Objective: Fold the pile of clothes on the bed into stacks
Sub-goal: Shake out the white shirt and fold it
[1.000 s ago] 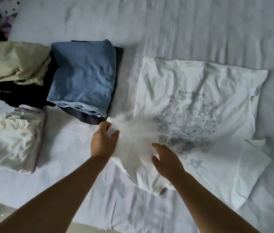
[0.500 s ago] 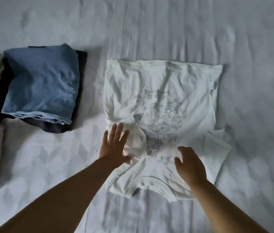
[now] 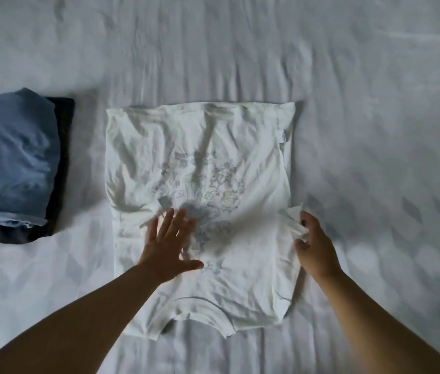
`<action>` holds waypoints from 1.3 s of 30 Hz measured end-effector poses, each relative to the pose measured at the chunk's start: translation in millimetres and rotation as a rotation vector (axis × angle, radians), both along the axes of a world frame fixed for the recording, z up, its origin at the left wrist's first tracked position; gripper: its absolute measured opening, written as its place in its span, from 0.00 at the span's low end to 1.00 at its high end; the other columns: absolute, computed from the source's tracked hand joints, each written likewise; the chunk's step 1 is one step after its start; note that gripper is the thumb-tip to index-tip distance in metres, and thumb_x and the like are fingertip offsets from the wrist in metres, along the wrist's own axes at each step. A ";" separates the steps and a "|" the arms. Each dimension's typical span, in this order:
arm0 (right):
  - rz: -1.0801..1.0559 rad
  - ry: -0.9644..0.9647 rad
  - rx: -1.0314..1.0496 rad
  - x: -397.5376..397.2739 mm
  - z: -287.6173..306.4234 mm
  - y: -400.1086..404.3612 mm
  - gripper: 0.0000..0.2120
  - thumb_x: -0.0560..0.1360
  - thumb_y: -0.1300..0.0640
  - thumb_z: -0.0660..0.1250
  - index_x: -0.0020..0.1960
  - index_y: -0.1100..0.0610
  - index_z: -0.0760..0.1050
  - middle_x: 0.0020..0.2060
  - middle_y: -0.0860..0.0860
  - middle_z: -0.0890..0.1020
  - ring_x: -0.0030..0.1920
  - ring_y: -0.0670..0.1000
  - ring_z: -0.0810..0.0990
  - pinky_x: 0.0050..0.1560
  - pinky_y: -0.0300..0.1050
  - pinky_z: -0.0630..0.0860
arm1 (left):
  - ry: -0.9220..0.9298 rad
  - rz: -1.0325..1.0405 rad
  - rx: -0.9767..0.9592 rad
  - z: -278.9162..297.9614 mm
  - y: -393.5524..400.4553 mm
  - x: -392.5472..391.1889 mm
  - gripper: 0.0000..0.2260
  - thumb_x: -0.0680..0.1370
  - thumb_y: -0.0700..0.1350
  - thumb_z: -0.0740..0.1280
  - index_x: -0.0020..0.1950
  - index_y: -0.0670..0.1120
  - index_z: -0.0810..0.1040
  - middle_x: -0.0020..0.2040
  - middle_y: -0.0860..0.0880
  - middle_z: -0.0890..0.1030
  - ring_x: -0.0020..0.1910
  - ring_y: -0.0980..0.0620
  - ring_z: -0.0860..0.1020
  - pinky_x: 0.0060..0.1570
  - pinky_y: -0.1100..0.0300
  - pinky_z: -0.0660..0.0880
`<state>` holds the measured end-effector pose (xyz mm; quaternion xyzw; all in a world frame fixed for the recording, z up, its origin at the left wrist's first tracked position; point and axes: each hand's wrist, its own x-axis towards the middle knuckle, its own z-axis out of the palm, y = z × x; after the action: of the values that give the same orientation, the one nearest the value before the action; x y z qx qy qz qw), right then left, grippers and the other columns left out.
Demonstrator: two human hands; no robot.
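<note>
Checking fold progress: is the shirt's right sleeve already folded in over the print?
No: the right hand pinches the sleeve at the white shirt edge, clear of the print.

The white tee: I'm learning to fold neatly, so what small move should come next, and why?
Probably fold the right sleeve inward over the tee. The right hand already pinches that sleeve, which sticks out past the tee's right edge, while the left hand lies flat on the print, holding the cloth steady. The left side looks already tucked in.
</note>
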<state>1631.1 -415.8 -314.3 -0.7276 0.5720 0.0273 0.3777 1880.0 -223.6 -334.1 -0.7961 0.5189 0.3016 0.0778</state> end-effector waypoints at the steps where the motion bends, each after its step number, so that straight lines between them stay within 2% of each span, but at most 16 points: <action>1: -0.009 0.009 0.059 -3.8 0.8 -6.0 0.22 0.73 0.66 0.66 0.66 0.58 0.70 0.57 0.54 0.78 0.55 0.58 0.78 0.52 0.44 0.69 | -0.004 0.013 -0.038 0.3 -6.9 -6.6 0.43 0.64 0.72 0.44 0.75 0.52 0.43 0.75 0.51 0.39 0.75 0.50 0.38 0.70 0.50 0.32; 3: -0.014 0.082 0.078 -10.8 4.1 -14.4 0.08 0.72 0.60 0.69 0.50 0.55 0.75 0.42 0.51 0.78 0.47 0.56 0.77 0.44 0.42 0.67 | -0.103 0.018 -0.192 0.9 -14.7 -11.9 0.28 0.71 0.57 0.60 0.68 0.48 0.72 0.73 0.45 0.66 0.73 0.44 0.62 0.69 0.46 0.51; 4: -0.011 0.120 0.060 -17.1 6.5 -18.4 0.07 0.70 0.58 0.70 0.39 0.53 0.72 0.37 0.49 0.74 0.43 0.55 0.75 0.42 0.42 0.65 | -0.169 0.032 -0.236 -1.7 -16.9 -10.5 0.20 0.68 0.49 0.68 0.59 0.46 0.80 0.65 0.44 0.76 0.68 0.43 0.70 0.67 0.46 0.56; 5: -0.009 0.149 0.045 -24.3 6.2 -20.3 0.14 0.69 0.57 0.71 0.33 0.52 0.67 0.34 0.49 0.72 0.40 0.54 0.72 0.40 0.42 0.63 | -0.212 0.084 -0.201 -0.1 -18.7 -6.2 0.17 0.67 0.43 0.70 0.55 0.46 0.80 0.63 0.45 0.78 0.67 0.43 0.71 0.67 0.48 0.54; 8: -0.051 0.202 0.027 -50.1 7.3 -25.0 0.15 0.67 0.58 0.71 0.31 0.55 0.64 0.35 0.51 0.72 0.39 0.54 0.71 0.38 0.43 0.63 | -0.334 0.125 0.031 9.7 -23.1 5.6 0.23 0.72 0.39 0.65 0.66 0.50 0.70 0.72 0.49 0.65 0.73 0.49 0.58 0.72 0.50 0.42; 11: -0.091 0.303 0.030 -72.6 5.8 -29.3 0.13 0.68 0.62 0.66 0.32 0.58 0.63 0.38 0.55 0.73 0.38 0.57 0.71 0.37 0.45 0.64 | -0.440 0.072 0.126 12.0 -24.4 14.5 0.27 0.74 0.41 0.62 0.72 0.52 0.61 0.76 0.48 0.54 0.75 0.48 0.50 0.72 0.48 0.41; 15: -0.163 0.373 -0.010 -79.4 5.2 -31.9 0.04 0.66 0.63 0.64 0.39 0.57 0.70 0.44 0.56 0.76 0.47 0.60 0.75 0.47 0.49 0.71 | -0.337 0.162 0.095 17.3 -39.8 2.9 0.26 0.77 0.46 0.60 0.75 0.51 0.58 0.78 0.47 0.47 0.76 0.48 0.43 0.73 0.49 0.40; 18: -0.298 0.116 0.116 -68.9 5.4 -34.2 0.19 0.62 0.49 0.66 0.50 0.56 0.71 0.46 0.51 0.76 0.49 0.56 0.74 0.51 0.49 0.69 | -0.207 0.120 0.062 14.8 -52.4 -18.5 0.27 0.80 0.51 0.58 0.77 0.51 0.54 0.78 0.48 0.43 0.76 0.48 0.40 0.73 0.50 0.39; 21: -0.325 0.092 0.230 -55.5 1.6 -40.7 0.24 0.62 0.37 0.67 0.49 0.52 0.69 0.44 0.49 0.75 0.49 0.54 0.74 0.54 0.51 0.70 | -0.164 0.084 0.022 11.3 -57.3 -39.8 0.27 0.81 0.51 0.57 0.77 0.50 0.51 0.78 0.47 0.41 0.76 0.47 0.38 0.72 0.50 0.37; 23: -0.333 0.093 0.369 -49.7 -2.5 -43.6 0.20 0.66 0.46 0.74 0.52 0.56 0.72 0.45 0.50 0.78 0.49 0.54 0.77 0.55 0.51 0.74 | -0.144 0.103 0.001 11.1 -58.0 -45.2 0.27 0.80 0.50 0.57 0.77 0.50 0.50 0.78 0.47 0.40 0.76 0.47 0.37 0.73 0.49 0.37; 26: -0.324 0.147 0.477 -38.0 0.3 -41.0 0.10 0.68 0.61 0.72 0.47 0.62 0.78 0.40 0.56 0.80 0.43 0.56 0.78 0.42 0.42 0.73 | -0.138 0.145 0.026 14.4 -48.3 -38.6 0.28 0.80 0.51 0.57 0.77 0.51 0.49 0.78 0.47 0.39 0.76 0.48 0.37 0.73 0.51 0.38; 28: -0.306 0.171 0.403 -25.6 12.9 -35.0 0.02 0.69 0.65 0.69 0.41 0.63 0.77 0.34 0.56 0.77 0.40 0.57 0.77 0.33 0.39 0.70 | -0.150 0.166 0.026 18.0 -38.6 -30.2 0.28 0.80 0.51 0.57 0.77 0.50 0.50 0.78 0.47 0.40 0.76 0.48 0.38 0.73 0.51 0.39; 30: -0.244 0.183 0.227 -9.0 27.4 -22.2 0.01 0.69 0.64 0.66 0.39 0.62 0.75 0.36 0.58 0.79 0.44 0.60 0.78 0.37 0.41 0.70 | -0.132 0.234 -0.016 25.7 -26.2 -20.3 0.27 0.80 0.51 0.55 0.77 0.48 0.54 0.78 0.45 0.45 0.77 0.47 0.41 0.73 0.50 0.41; 32: -0.152 0.170 0.097 14.6 43.5 -0.7 0.01 0.71 0.61 0.64 0.43 0.58 0.72 0.47 0.59 0.81 0.52 0.61 0.78 0.47 0.43 0.70 | -0.129 0.250 -0.009 33.3 -12.6 -9.7 0.27 0.79 0.52 0.57 0.77 0.47 0.54 0.78 0.45 0.45 0.77 0.46 0.42 0.73 0.50 0.43; 36: 0.162 -0.075 0.194 66.0 63.6 50.9 0.14 0.76 0.46 0.64 0.58 0.51 0.73 0.42 0.53 0.82 0.49 0.56 0.81 0.50 0.44 0.75 | -0.075 0.299 -0.028 40.4 17.4 6.3 0.30 0.79 0.49 0.62 0.77 0.47 0.54 0.78 0.45 0.45 0.77 0.46 0.45 0.73 0.52 0.46; 39: 0.461 -0.014 0.138 77.5 60.9 73.1 0.20 0.80 0.43 0.55 0.67 0.51 0.69 0.48 0.51 0.82 0.55 0.53 0.78 0.53 0.43 0.71 | -0.071 0.282 -0.027 37.4 42.1 14.8 0.30 0.79 0.49 0.61 0.77 0.48 0.52 0.78 0.47 0.45 0.77 0.47 0.46 0.73 0.54 0.49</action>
<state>1708.6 -342.8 -253.4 -0.8116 0.3851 0.1466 0.4142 1894.8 -181.4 -296.7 -0.8722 0.4027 0.2744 0.0422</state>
